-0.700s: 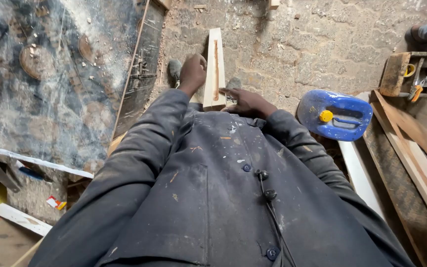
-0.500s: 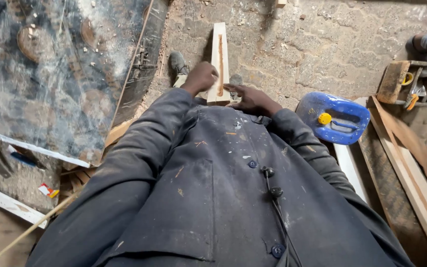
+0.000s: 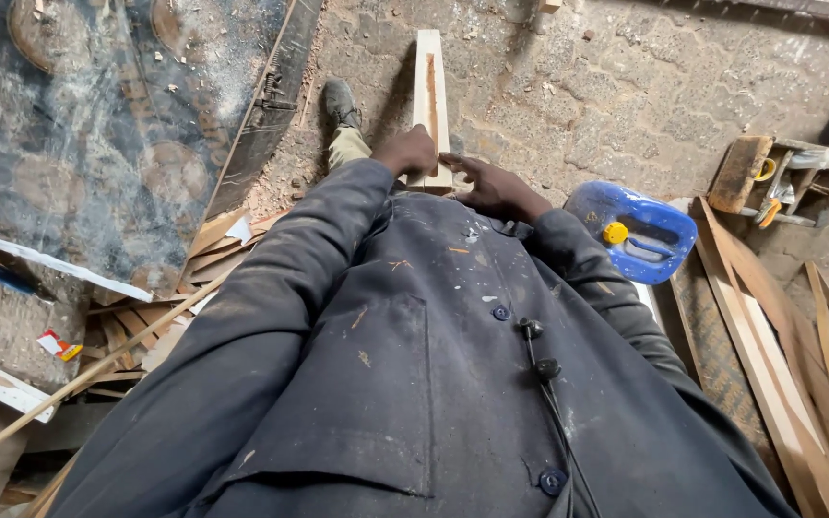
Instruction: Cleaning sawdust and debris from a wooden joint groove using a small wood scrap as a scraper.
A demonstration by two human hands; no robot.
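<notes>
A person in a dark, paint-flecked coat [image 3: 414, 384] looks down at a pale wooden plank [image 3: 431, 96] that stands out from the body over the rough concrete floor [image 3: 578, 86]. A reddish groove runs along the plank's top face.

The left hand [image 3: 407, 151] sits on the near end of the plank, its fingers curled together over the left edge and clamped on the wood. The right hand [image 3: 491, 184] lies at the plank's near right corner, fingers apart and stretched toward the wood, the fingertips touching it; whether they grip it cannot be told.

Just left of the plank a shoe [image 3: 340, 102] stands on the floor. Farther left of the plank lies a large dark patterned sheet [image 3: 98, 134] dusted with sawdust, and offcuts [image 3: 184, 278] are heaped at its near edge.

Right of the plank, well apart from it, a blue jerrycan [image 3: 633, 232] lies on its side with a yellow cap; what it holds cannot be seen. Farther right of the plank stands a small wooden toolbox [image 3: 743, 173] holding tools with yellow handles [image 3: 768, 192] and a crumpled clear bag [image 3: 822, 158]. Long wooden strips [image 3: 769, 326] lie on the floor on the near side of the toolbox, to the plank's right.
</notes>
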